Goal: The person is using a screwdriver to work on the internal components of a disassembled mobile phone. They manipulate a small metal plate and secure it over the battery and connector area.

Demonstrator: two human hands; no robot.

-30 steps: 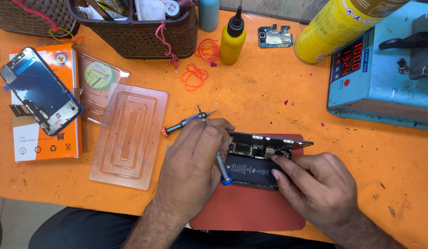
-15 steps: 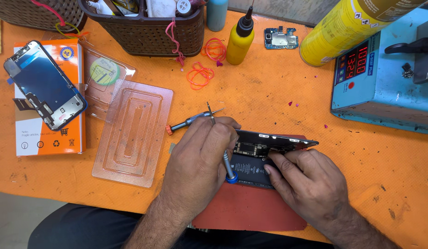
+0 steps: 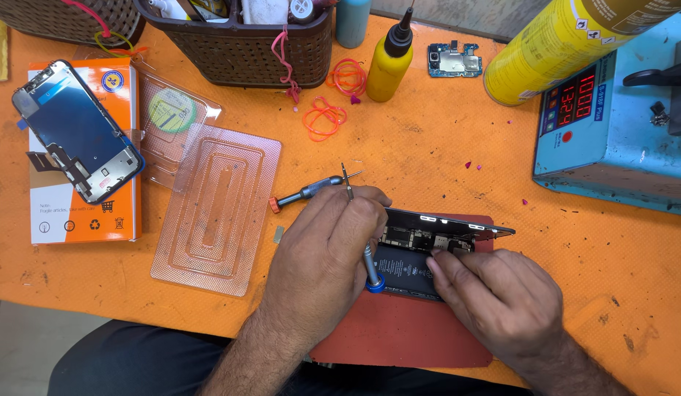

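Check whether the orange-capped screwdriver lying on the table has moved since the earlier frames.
No. The orange-capped screwdriver lies as before, its cap by the corner of the clear plastic tray, its tip beside the left hand. Only the camera shifted.

Opened smartphone (image 3: 428, 253) lies flat, back down, on a dark red work mat (image 3: 399, 330) in the lower centre of the frame; screen removed, interior exposed. Black battery (image 3: 403, 268) fills the lower part of the body; a logic board with small metal shields and connectors runs along the upper part, beside a dark frame edge with pale antenna marks. Left end of the phone is hidden. Blue-tipped grey screwdriver (image 3: 370, 268) stands tilted over the phone's left part, its blue cap pointing toward the lower edge of the frame. Second screwdriver (image 3: 307, 193), grey with an orange end, lies on the orange table just above and left of the phone, with a thin tool (image 3: 347, 180) crossing its tip.
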